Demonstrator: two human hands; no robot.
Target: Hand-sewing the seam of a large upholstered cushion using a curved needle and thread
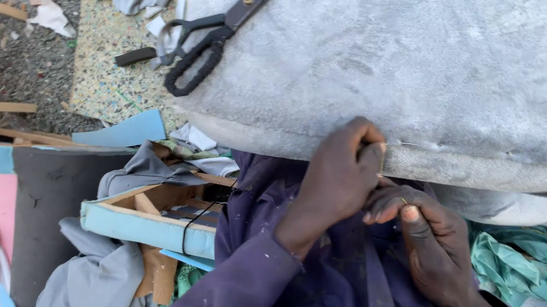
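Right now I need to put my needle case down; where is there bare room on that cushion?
The grey cushion is bare right of the scissors, above the seam. The seam edge is crowded: the left hand and right hand work there.

both hands (379,194) pinch a needle (406,143) at the grey cushion (408,61) seam, black scissors (214,39) lying on top.

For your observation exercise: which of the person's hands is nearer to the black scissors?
Left. The left hand pinches the cushion seam below the black scissors; the right hand sits lower still.
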